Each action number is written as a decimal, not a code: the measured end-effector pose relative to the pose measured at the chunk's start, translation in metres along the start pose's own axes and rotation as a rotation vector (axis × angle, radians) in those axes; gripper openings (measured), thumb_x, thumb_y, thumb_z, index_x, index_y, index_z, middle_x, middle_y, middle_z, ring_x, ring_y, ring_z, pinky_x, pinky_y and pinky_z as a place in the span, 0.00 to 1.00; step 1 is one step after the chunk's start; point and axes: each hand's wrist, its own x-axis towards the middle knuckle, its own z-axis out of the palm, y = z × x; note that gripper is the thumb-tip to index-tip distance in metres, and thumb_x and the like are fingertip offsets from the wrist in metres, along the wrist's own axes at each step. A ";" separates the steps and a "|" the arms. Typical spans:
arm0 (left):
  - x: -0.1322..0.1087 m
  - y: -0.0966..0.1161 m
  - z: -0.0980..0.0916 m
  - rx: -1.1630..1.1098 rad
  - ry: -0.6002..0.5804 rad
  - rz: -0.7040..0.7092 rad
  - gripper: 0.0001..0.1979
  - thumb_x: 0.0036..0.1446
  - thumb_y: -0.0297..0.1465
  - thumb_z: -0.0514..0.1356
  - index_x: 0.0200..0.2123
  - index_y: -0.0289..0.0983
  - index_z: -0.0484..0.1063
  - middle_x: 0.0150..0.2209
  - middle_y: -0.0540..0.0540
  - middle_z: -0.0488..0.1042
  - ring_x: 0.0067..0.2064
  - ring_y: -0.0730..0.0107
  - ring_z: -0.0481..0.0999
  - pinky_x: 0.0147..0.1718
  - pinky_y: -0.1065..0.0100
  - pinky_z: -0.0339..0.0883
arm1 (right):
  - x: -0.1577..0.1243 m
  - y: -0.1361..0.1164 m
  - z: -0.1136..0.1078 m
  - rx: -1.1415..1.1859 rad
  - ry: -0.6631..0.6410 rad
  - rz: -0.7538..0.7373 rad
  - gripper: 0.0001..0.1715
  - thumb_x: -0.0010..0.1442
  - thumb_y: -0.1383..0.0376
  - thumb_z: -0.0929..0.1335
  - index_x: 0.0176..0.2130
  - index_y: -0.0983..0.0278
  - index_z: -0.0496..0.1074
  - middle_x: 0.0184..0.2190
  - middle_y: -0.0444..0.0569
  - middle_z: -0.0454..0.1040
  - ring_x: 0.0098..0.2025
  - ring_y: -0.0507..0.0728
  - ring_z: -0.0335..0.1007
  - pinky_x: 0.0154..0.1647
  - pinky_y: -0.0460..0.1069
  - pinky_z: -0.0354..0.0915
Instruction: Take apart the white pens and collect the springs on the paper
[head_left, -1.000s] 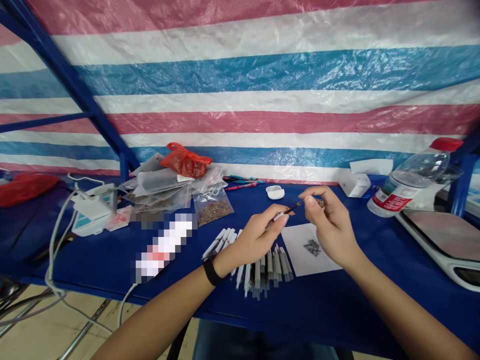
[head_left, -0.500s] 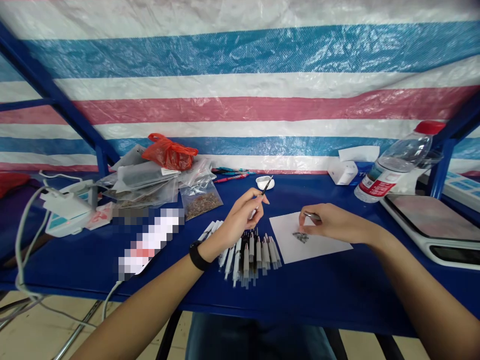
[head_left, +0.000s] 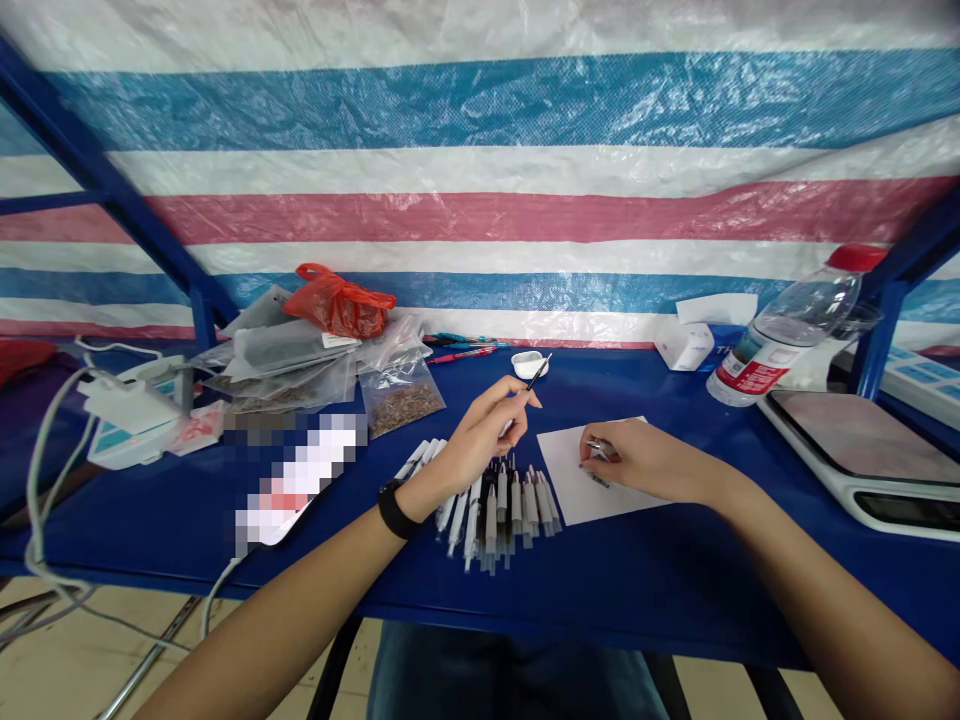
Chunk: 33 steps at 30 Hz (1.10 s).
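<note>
At the near middle of the blue tabletop (head_left: 660, 590), as the head view shows, the person's two hands work apart from each other. The left hand (head_left: 487, 432) is closed, its fingers curled and its thumb pressed in, on a slim dark rod with a pointed end (head_left: 537, 374). This rod is raised above the tabletop; its long axis slants, the exposed tip pointing away from the person and to the right, overlapping the small white rounded case (head_left: 527, 364) behind it.

The right hand (head_left: 626, 460) is bent down over the white paper sheet (head_left: 559, 475), fingers drawn together. Within its curl shows a short silver metallic piece (head_left: 602, 449), lying roughly crosswise. Its fingertips are at the small dark pieces (head_left: 598, 480) on the sheet; whether one is gripped cannot be told.

Between the hands, nearer the person, white and grey pen barrels (head_left: 516, 505) lie side by side, grey ones with their pinkish tips directed away.
</note>
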 end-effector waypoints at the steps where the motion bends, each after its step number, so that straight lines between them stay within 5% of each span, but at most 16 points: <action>1: 0.000 0.000 0.000 0.003 0.001 0.002 0.15 0.67 0.45 0.53 0.39 0.40 0.64 0.22 0.57 0.57 0.19 0.79 0.48 0.19 0.71 0.44 | 0.000 0.000 0.000 0.008 -0.003 -0.011 0.07 0.64 0.63 0.66 0.36 0.63 0.73 0.29 0.48 0.79 0.30 0.57 0.71 0.33 0.50 0.60; 8: 0.000 -0.001 -0.001 -0.052 -0.015 0.008 0.12 0.69 0.41 0.54 0.39 0.39 0.66 0.22 0.57 0.58 0.19 0.79 0.49 0.19 0.72 0.45 | 0.002 -0.003 0.004 -0.036 0.016 -0.020 0.07 0.64 0.64 0.64 0.34 0.62 0.70 0.28 0.48 0.77 0.30 0.58 0.71 0.34 0.50 0.59; 12: -0.006 0.006 0.012 -0.343 -0.023 -0.099 0.09 0.68 0.38 0.54 0.37 0.39 0.64 0.21 0.58 0.59 0.17 0.80 0.47 0.18 0.72 0.43 | -0.002 -0.006 -0.004 0.072 0.133 0.004 0.04 0.60 0.64 0.66 0.36 0.62 0.70 0.24 0.43 0.71 0.27 0.55 0.66 0.32 0.49 0.57; 17: -0.027 0.008 0.039 -0.613 -0.320 -0.277 0.16 0.68 0.45 0.54 0.35 0.39 0.65 0.19 0.58 0.56 0.16 0.80 0.45 0.19 0.71 0.42 | -0.013 -0.010 -0.016 0.640 0.346 -0.135 0.16 0.53 0.53 0.72 0.31 0.61 0.69 0.20 0.36 0.56 0.22 0.49 0.48 0.26 0.48 0.48; 20: -0.037 0.006 0.048 -0.615 -0.510 -0.360 0.24 0.66 0.52 0.55 0.29 0.38 0.64 0.18 0.59 0.51 0.17 0.79 0.45 0.19 0.70 0.41 | -0.017 -0.021 -0.011 1.110 0.299 -0.240 0.21 0.53 0.49 0.75 0.33 0.60 0.68 0.16 0.30 0.44 0.19 0.47 0.35 0.22 0.48 0.43; 23: -0.040 0.005 0.050 -0.632 -0.554 -0.361 0.28 0.64 0.55 0.57 0.26 0.38 0.63 0.18 0.59 0.50 0.18 0.79 0.46 0.19 0.70 0.40 | -0.020 -0.034 -0.001 1.358 0.199 -0.317 0.20 0.54 0.52 0.77 0.34 0.60 0.68 0.16 0.29 0.40 0.18 0.46 0.32 0.20 0.46 0.42; 28: -0.038 0.005 0.048 -0.660 -0.539 -0.327 0.29 0.65 0.56 0.57 0.24 0.38 0.62 0.17 0.59 0.49 0.17 0.79 0.46 0.19 0.70 0.39 | -0.023 -0.045 0.012 1.552 0.022 -0.410 0.16 0.59 0.57 0.78 0.35 0.62 0.71 0.17 0.30 0.42 0.18 0.45 0.33 0.21 0.43 0.44; 33: -0.038 0.004 0.050 -0.658 -0.540 -0.305 0.30 0.66 0.55 0.57 0.23 0.37 0.61 0.16 0.58 0.49 0.17 0.79 0.46 0.18 0.70 0.38 | -0.024 -0.044 0.017 1.615 -0.002 -0.418 0.14 0.60 0.59 0.77 0.35 0.62 0.72 0.17 0.31 0.42 0.19 0.45 0.33 0.21 0.42 0.45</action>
